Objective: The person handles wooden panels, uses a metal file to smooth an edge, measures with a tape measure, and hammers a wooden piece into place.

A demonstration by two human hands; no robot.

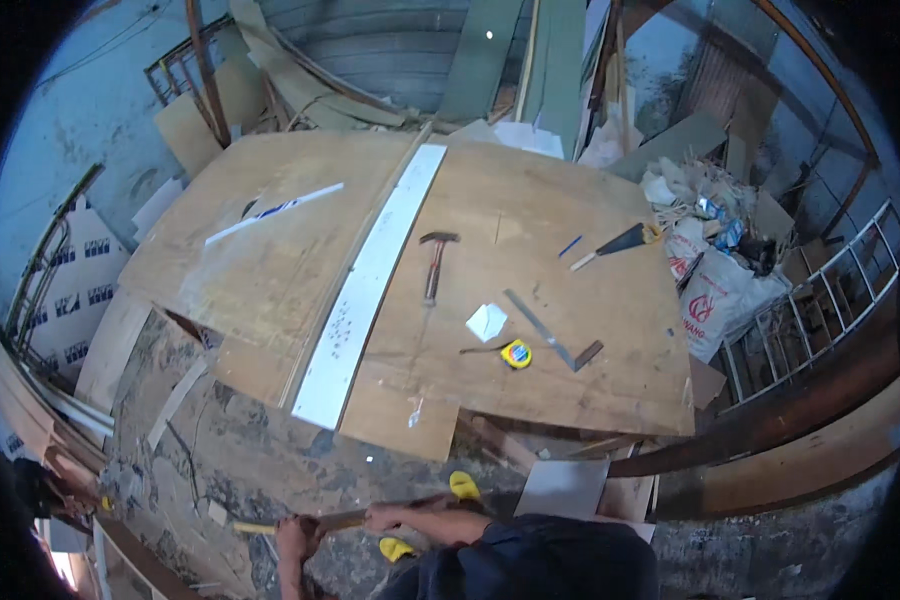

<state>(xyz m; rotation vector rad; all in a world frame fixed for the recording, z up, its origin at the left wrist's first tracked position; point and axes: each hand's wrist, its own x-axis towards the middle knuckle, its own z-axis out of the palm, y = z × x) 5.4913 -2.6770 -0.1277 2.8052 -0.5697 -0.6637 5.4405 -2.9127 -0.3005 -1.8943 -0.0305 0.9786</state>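
Note:
Over the floor in front of the worktable, my left hand (298, 538) is closed around a light wooden stick (342, 521). My right hand (385, 516) grips the same stick farther to the right. Its yellowish end pokes out to the left of my left hand. On the plywood worktable (270, 300) lies a long white board (370, 290) with dark marks. To its right are a claw hammer (435, 268), a white paper piece (486, 322), a yellow tape measure (516, 354), a try square (560, 343), a blue pen (570, 246) and a handsaw (620, 243).
A white strip (270, 214) lies on the table's left half. White sacks (725, 300) and scraps pile up at the right, beside a metal ladder (820, 310). Boards lean at the left and back. My yellow shoes (465, 487) stand near the table's front edge.

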